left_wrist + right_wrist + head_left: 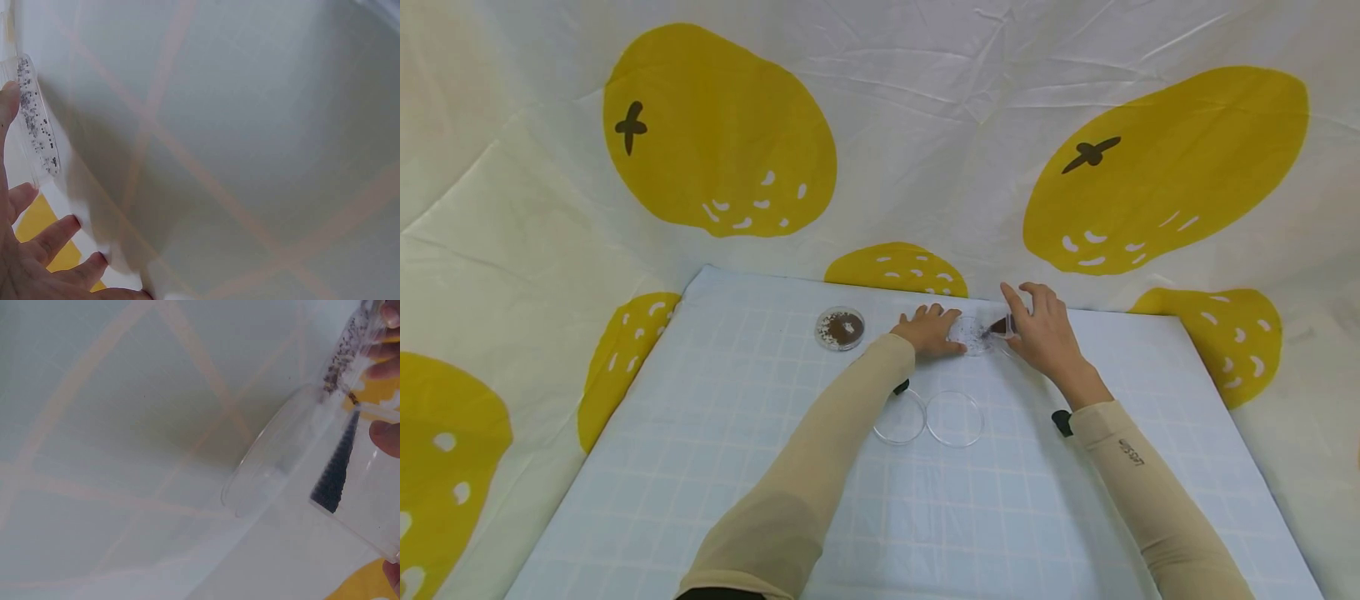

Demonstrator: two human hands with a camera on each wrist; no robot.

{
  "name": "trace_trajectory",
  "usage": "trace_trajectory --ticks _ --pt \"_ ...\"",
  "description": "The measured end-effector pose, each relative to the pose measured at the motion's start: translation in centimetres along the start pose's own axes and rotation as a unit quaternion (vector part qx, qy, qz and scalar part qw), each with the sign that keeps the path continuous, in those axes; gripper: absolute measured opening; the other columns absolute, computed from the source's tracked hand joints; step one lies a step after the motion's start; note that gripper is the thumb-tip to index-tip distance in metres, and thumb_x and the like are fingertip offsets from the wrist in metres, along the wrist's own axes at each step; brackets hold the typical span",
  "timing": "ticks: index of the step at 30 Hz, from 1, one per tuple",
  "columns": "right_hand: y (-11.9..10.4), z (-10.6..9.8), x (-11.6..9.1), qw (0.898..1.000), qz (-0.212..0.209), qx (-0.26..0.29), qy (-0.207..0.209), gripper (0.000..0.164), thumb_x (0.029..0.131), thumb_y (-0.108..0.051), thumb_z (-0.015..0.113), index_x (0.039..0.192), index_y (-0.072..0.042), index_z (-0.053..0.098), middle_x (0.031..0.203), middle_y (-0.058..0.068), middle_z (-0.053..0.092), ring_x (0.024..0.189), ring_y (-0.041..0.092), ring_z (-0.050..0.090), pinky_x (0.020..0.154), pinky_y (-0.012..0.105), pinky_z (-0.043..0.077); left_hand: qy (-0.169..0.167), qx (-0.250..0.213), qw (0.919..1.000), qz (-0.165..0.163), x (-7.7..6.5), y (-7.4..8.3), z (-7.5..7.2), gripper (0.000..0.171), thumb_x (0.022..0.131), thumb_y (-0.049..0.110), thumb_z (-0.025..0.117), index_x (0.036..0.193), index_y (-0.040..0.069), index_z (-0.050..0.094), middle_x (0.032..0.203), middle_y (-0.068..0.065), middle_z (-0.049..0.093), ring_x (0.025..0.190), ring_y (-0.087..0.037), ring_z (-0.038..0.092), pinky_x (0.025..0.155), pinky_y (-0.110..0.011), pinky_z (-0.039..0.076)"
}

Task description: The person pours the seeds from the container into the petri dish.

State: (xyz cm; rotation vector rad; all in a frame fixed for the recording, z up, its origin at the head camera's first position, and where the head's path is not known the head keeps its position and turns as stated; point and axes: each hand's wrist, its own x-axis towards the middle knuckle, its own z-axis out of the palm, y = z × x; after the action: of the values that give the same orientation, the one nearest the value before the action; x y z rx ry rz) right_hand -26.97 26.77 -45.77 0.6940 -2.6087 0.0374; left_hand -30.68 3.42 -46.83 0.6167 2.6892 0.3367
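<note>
My left hand [928, 331] holds the near side of a clear petri dish [970, 337] with thumb and forefinger, the other fingers spread. Dark granules are scattered over the dish's bottom. In my right hand [1043, 333] is a small clear plastic container [369, 487], gripped by its sides and tipped toward the dish. Dark brown granules [337, 469] lie along its lower wall, and a few spill from its lip over the dish. Another clear round dish or lid [269, 450] lies beside it, partly under the right hand.
To the left of my left hand stands a petri dish [829, 342] with brown granules. Two clear round dishes or lids [955, 445] lie side by side nearer me, one partly behind the left wrist. A patterned cloth [925, 167] hangs behind the table [715, 433].
</note>
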Motion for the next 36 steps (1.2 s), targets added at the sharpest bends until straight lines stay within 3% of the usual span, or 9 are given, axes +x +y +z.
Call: trace_trajectory --ticks 36 --pt "-0.46 -0.08 0.42 1.000 -0.017 -0.006 0.009 0.102 0.067 -0.009 0.094 0.150 -0.006 0.035 0.139 0.030 0.037 0.127 0.049 0.037 0.097 0.063 0.041 -0.004 0.000 1.0000 0.006 0.58 -0.28 0.31 0.078 0.094 0.065 0.055 0.159 0.031 0.026 0.161 -0.007 0.027 0.148 -0.034 0.019 0.112 -0.067 0.018"
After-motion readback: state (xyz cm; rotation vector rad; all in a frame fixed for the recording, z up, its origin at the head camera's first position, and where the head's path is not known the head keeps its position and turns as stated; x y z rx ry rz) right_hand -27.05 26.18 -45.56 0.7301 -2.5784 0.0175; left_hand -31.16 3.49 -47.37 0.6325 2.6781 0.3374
